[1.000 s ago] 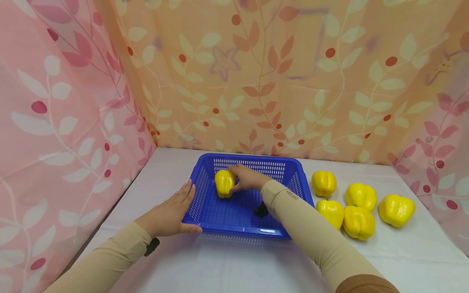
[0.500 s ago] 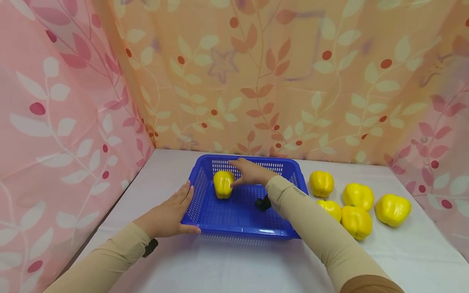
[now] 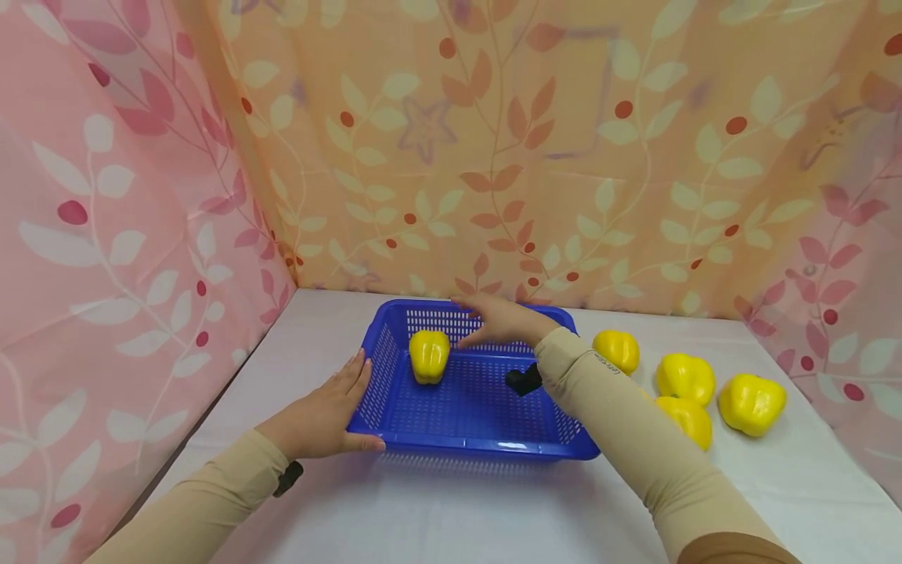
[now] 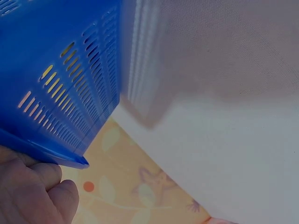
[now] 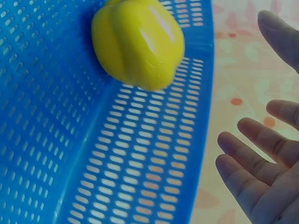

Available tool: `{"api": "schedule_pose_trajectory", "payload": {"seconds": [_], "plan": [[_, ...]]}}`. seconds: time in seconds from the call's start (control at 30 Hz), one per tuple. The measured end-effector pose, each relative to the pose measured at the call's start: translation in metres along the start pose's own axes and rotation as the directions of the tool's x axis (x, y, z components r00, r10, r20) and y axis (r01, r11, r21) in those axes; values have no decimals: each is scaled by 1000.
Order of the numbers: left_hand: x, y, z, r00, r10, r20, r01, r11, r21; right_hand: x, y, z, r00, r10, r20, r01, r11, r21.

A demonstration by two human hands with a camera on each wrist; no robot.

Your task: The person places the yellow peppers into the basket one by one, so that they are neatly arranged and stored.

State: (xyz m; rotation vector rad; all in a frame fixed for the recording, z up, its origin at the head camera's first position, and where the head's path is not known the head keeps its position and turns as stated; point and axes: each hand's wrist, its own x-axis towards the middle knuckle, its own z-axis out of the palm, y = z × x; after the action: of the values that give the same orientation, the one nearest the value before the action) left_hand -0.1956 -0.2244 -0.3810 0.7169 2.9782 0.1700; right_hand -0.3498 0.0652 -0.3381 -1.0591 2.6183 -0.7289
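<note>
A yellow bell pepper (image 3: 429,356) sits in the back left part of a blue plastic basket (image 3: 486,445); the right wrist view shows the same bell pepper (image 5: 138,44) against the slotted wall. My right hand (image 3: 503,319) is above the basket's back side, right of the pepper, fingers spread and holding nothing. In the right wrist view the fingers (image 5: 250,161) are apart from the pepper. My left hand (image 3: 320,411) rests along the basket's left rim with its fingers straight and the thumb at the front corner. The left wrist view shows its fingers (image 4: 42,186) right at the rim.
Several more yellow bell peppers (image 3: 752,404) lie on the white tablecloth (image 3: 437,509) right of the basket, some partly hidden by the right sleeve (image 3: 627,423). A leaf-patterned curtain (image 3: 507,157) hangs behind the table, with pink cloth (image 3: 134,258) at the left.
My right hand has let go of the bell pepper and moved up and to the right, away from it. The pepper stays in the basket. The left hand has stayed at the rim.
</note>
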Motion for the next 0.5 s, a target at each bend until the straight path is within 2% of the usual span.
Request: {"api": "schedule_pose_trajectory", "payload": {"seconds": [0.3, 0.5], "plan": [[-1, 1, -2, 1000, 2, 1, -2, 1000, 11, -23, 9, -18, 1000, 22, -3, -21, 993, 119], [-1, 3, -4, 1000, 6, 1, -6, 1000, 10, -40, 14, -30, 999, 16, -31, -13, 995, 96]]}}
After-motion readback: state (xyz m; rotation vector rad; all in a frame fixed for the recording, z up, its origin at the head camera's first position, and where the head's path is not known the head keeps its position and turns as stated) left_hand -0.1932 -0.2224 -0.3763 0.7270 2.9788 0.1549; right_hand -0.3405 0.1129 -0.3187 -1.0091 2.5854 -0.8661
